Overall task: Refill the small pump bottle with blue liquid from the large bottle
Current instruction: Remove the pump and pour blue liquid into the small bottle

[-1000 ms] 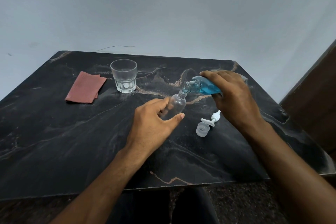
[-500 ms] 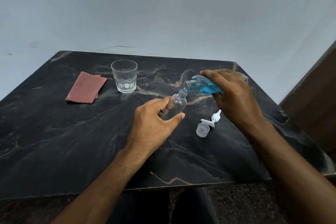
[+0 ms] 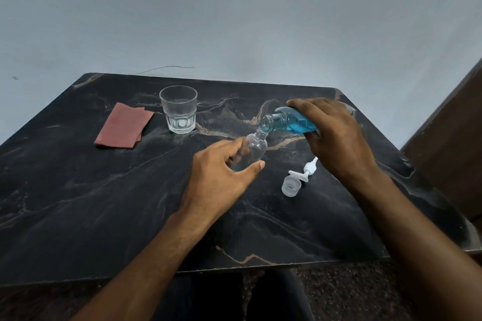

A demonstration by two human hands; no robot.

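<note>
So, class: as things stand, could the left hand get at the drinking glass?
Probably not at once: the left hand grips the small bottle under the large bottle. The glass stands nearby across bare table, so the path itself looks free.
</note>
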